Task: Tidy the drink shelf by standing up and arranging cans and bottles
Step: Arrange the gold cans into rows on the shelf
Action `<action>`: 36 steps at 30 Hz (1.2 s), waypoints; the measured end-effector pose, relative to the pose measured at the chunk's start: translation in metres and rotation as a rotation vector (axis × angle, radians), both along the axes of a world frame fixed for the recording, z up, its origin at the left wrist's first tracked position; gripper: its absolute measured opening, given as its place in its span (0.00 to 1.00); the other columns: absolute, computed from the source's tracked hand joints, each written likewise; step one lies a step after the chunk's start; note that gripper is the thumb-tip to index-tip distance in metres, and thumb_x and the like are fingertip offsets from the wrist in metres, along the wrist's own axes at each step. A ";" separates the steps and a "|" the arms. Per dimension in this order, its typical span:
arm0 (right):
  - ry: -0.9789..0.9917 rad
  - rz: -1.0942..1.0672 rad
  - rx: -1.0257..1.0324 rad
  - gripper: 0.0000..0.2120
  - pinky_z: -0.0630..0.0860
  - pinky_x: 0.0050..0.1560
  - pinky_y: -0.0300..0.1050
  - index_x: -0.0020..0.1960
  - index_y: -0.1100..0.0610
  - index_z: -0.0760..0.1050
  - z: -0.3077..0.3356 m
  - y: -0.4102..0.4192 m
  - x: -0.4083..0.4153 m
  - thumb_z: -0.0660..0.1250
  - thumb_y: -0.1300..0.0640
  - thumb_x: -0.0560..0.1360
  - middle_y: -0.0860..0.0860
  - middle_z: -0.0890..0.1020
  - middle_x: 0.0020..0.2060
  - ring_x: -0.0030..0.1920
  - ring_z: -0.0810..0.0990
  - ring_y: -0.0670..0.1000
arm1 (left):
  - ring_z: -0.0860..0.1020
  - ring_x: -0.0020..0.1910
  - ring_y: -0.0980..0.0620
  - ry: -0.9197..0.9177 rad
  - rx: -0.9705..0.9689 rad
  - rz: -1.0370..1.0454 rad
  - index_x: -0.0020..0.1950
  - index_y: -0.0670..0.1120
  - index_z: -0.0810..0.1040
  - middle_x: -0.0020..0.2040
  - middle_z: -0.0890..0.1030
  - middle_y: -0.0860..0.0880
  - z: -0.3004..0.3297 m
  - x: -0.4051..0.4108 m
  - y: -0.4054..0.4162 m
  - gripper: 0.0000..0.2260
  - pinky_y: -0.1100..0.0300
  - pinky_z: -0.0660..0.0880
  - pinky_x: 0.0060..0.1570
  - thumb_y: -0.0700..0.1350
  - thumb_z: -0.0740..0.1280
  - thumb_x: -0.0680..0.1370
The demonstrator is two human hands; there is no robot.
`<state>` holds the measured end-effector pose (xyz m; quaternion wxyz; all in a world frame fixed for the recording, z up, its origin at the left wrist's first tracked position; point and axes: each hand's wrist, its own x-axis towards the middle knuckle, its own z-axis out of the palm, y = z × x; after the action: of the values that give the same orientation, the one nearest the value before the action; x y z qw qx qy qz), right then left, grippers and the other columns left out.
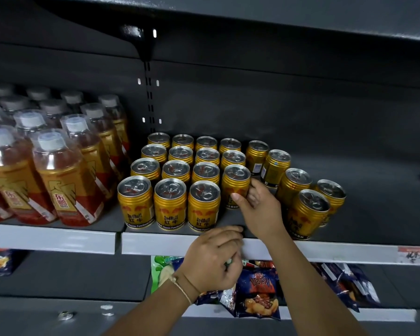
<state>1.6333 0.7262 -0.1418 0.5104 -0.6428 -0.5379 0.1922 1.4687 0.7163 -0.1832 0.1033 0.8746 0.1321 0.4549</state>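
Bottles (pixel 56 170): upright, packed, far left of drink shelf (pixel 58 236).
Can block (pixel 175 175): gold cans upright, tidy rows, centre.
Left hand (pixel 214 260): fingers curled loosely at shelf lip, nothing seen held.
Right hand (pixel 255 202): thumb & fingers closed on can (pixel 235 183), 4th column, front gap unfilled.
Loose cans (pixel 308 190): upright, scattered to right.
Advised: can to be slid fwd level w/ front row, label outward, neighbours not knocked.
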 end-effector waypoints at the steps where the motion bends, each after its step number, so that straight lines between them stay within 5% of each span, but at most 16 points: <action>1: -0.004 -0.002 -0.006 0.24 0.76 0.67 0.45 0.71 0.58 0.72 0.000 0.000 0.000 0.73 0.55 0.77 0.49 0.83 0.62 0.63 0.80 0.43 | 0.81 0.57 0.49 0.004 -0.004 0.000 0.44 0.37 0.84 0.49 0.84 0.44 0.000 0.000 0.000 0.07 0.54 0.78 0.55 0.35 0.68 0.68; 5: -0.061 -0.042 0.027 0.20 0.77 0.66 0.46 0.68 0.59 0.75 0.001 -0.003 -0.004 0.70 0.53 0.79 0.49 0.83 0.60 0.61 0.80 0.44 | 0.81 0.56 0.48 0.031 -0.046 0.013 0.45 0.37 0.84 0.49 0.84 0.43 0.004 -0.002 -0.002 0.08 0.55 0.78 0.56 0.35 0.68 0.68; 11: -0.109 -0.254 0.357 0.12 0.80 0.57 0.43 0.62 0.64 0.79 0.016 -0.036 -0.016 0.68 0.61 0.80 0.56 0.85 0.53 0.55 0.84 0.50 | 0.83 0.50 0.46 0.051 -0.109 0.065 0.45 0.37 0.84 0.48 0.84 0.43 0.015 -0.002 -0.010 0.10 0.56 0.78 0.55 0.38 0.64 0.70; 16: -0.120 -0.441 0.526 0.05 0.78 0.49 0.37 0.55 0.45 0.78 0.036 -0.086 0.015 0.66 0.48 0.80 0.45 0.83 0.42 0.44 0.83 0.46 | 0.81 0.48 0.50 -0.111 -0.255 0.142 0.49 0.38 0.83 0.48 0.84 0.45 0.024 0.015 -0.018 0.10 0.60 0.78 0.51 0.39 0.64 0.74; 18: -0.130 -0.500 0.464 0.07 0.81 0.48 0.49 0.50 0.49 0.77 0.033 -0.102 0.038 0.66 0.45 0.80 0.47 0.81 0.40 0.44 0.82 0.52 | 0.80 0.50 0.52 -0.145 -0.325 0.173 0.54 0.40 0.83 0.51 0.83 0.46 0.028 0.030 -0.023 0.11 0.68 0.75 0.53 0.38 0.64 0.74; 20: -0.019 -0.493 0.351 0.13 0.81 0.51 0.57 0.56 0.51 0.77 0.023 -0.111 0.054 0.70 0.44 0.77 0.51 0.81 0.48 0.50 0.82 0.54 | 0.79 0.55 0.53 -0.170 -0.453 0.184 0.60 0.41 0.81 0.55 0.82 0.46 0.033 0.047 -0.027 0.15 0.68 0.74 0.56 0.37 0.62 0.75; 22: 0.036 -0.461 0.241 0.20 0.81 0.56 0.57 0.60 0.45 0.73 0.013 -0.116 0.062 0.76 0.45 0.72 0.49 0.78 0.56 0.56 0.80 0.51 | 0.78 0.59 0.53 -0.180 -0.606 0.155 0.65 0.42 0.77 0.60 0.80 0.48 0.039 0.063 -0.031 0.18 0.64 0.73 0.61 0.34 0.61 0.76; 27: -0.065 -0.364 0.034 0.37 0.78 0.62 0.56 0.68 0.49 0.70 -0.004 -0.106 0.073 0.82 0.47 0.65 0.50 0.78 0.62 0.62 0.78 0.53 | 0.76 0.61 0.57 -0.147 -0.772 0.163 0.70 0.43 0.72 0.60 0.77 0.52 0.048 0.085 -0.030 0.22 0.77 0.68 0.57 0.29 0.59 0.77; 31: -0.076 -0.331 0.050 0.32 0.79 0.61 0.55 0.62 0.40 0.70 -0.006 -0.102 0.076 0.83 0.51 0.64 0.48 0.81 0.59 0.60 0.80 0.52 | 0.75 0.61 0.57 -0.109 -0.802 0.162 0.70 0.42 0.71 0.61 0.76 0.52 0.049 0.087 -0.029 0.23 0.77 0.67 0.59 0.28 0.58 0.77; 34: -0.037 -0.250 0.065 0.28 0.80 0.56 0.46 0.54 0.31 0.71 -0.005 -0.101 0.079 0.82 0.52 0.65 0.40 0.84 0.50 0.54 0.83 0.44 | 0.75 0.62 0.58 -0.103 -0.785 0.180 0.71 0.44 0.71 0.62 0.77 0.51 0.048 0.083 -0.027 0.23 0.74 0.68 0.62 0.29 0.59 0.77; 36: 0.074 -0.176 0.053 0.26 0.81 0.52 0.39 0.56 0.36 0.74 -0.003 -0.098 0.078 0.82 0.56 0.67 0.37 0.85 0.47 0.48 0.84 0.39 | 0.75 0.63 0.57 -0.104 -0.786 0.195 0.71 0.45 0.70 0.61 0.78 0.51 0.045 0.078 -0.026 0.24 0.65 0.69 0.66 0.29 0.59 0.77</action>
<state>1.7108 0.6279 -0.1452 0.5617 -0.6664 -0.4649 0.1558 1.5467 0.6902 -0.1377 0.3924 0.7278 0.3729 0.4211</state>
